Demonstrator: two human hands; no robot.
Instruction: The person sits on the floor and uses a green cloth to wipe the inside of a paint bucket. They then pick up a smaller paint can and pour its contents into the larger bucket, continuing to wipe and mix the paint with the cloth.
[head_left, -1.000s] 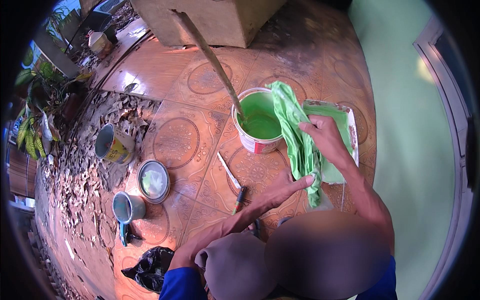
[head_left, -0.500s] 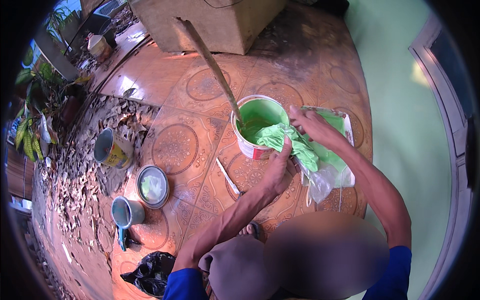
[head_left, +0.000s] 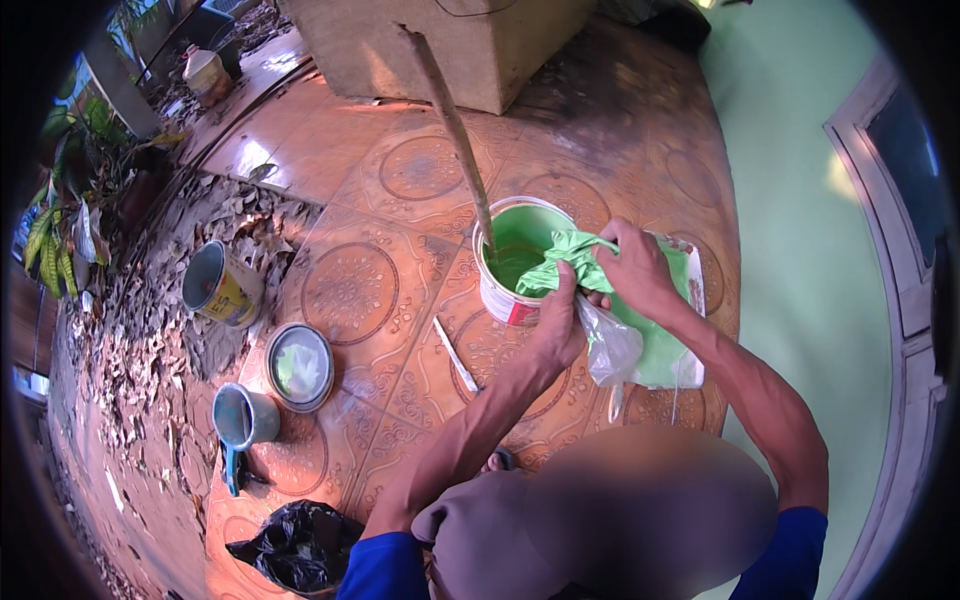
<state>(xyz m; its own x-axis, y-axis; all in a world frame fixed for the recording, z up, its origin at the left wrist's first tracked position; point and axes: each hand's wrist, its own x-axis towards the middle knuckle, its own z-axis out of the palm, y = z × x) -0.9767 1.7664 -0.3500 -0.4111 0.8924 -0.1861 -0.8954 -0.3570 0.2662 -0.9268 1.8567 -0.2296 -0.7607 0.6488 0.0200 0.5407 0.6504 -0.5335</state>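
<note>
A plastic bag (head_left: pixel 612 350), smeared with light green paint over its upper part and clear at its lower end, is bunched up in both hands. My left hand (head_left: pixel 562 325) is closed round its middle, thumb on top, beside the bucket's right rim. Fingers pinched, my right hand (head_left: pixel 640 268) grips the green-coated part just above and to the right. The coated end hangs over the white paint bucket (head_left: pixel 497 297), which has green paint inside. A wooden stick (head_left: pixel 455 130) stands tilted in that bucket. Under my right forearm lies a green-stained paint tray (head_left: pixel 660 365).
A thin white strip (head_left: pixel 456 353) lies on the tiles. To the left are a round lid (head_left: pixel 300 368), a grey dipper (head_left: pixel 262 420), a yellow-labelled bucket (head_left: pixel 238 298) and a black plastic bag (head_left: pixel 295 545). A green wall (head_left: pixel 790 250) rises at right; a large block (head_left: pixel 440 60) stands behind.
My right hand has shifted right and pinched the green part of the bag. The bag's coated part is bunched tighter and reaches less far over the bucket. The view has shifted slightly.
</note>
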